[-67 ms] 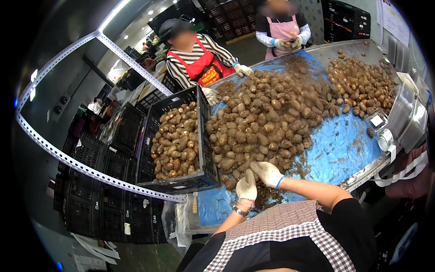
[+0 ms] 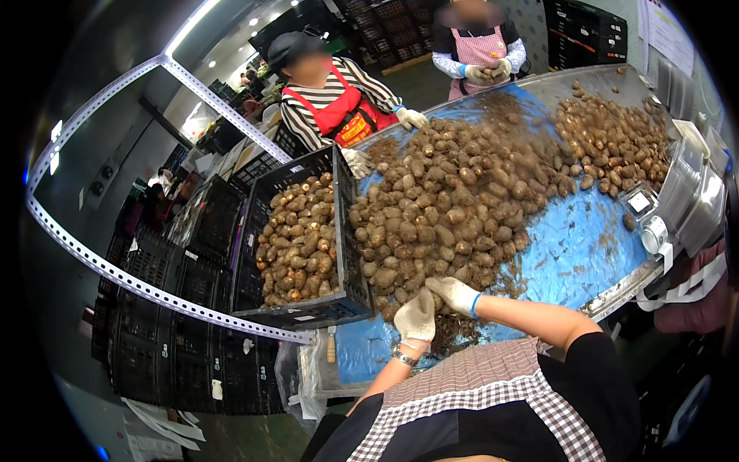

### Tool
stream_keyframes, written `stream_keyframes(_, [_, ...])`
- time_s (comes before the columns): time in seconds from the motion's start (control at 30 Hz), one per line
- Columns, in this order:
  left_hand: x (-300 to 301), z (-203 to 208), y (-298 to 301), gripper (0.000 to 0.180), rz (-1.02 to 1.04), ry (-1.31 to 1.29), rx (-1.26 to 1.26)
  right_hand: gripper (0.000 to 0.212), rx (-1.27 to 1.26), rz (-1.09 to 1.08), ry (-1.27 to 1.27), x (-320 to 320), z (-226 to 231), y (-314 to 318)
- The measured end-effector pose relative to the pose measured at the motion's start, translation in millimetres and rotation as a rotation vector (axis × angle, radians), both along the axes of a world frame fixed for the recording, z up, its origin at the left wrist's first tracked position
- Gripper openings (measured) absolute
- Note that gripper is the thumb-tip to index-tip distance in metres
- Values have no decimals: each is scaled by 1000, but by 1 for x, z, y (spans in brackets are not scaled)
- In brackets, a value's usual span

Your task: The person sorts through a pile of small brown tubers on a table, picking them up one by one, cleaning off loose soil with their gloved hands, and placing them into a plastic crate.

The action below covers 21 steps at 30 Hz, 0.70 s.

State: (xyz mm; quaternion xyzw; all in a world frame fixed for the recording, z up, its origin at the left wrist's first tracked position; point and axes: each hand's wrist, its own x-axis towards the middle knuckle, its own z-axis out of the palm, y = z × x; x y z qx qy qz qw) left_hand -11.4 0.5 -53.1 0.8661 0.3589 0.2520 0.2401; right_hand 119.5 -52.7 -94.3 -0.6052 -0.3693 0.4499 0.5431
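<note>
The person's gloved left hand [image 2: 416, 316] and right hand [image 2: 456, 296] meet, fingers partly curled, at the near edge of the heaped taro-like tubers [image 2: 446, 204] on the counter [image 2: 600, 81]; whether either grip holds one cannot be told; light, close fingertips would likely steady such small pieces.

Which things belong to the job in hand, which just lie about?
Seemingly in use:
left white-gloved hand
right white-gloved hand
heaped brown, soil-caked tubers
blue plastic sheet
black rectangular plastic crate

Seemingly lying about:
clear plastic containers
small white roll
short tan rod
</note>
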Motion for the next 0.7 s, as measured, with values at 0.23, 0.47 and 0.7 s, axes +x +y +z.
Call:
stream_keyframes(0.23, [3,5,-9,30,-127,-126,328,38,-173,-228,696,-22,12,-4])
stream_keyframes(0.47, [-6,-38,20,47,34,-169,-536,43,82,-167,-582,-24,54,-13])
stream_keyframes(0.7, [-12,-40,36,65,-1,-108,-1439,38,154,34,-1200,-18,76,-25])
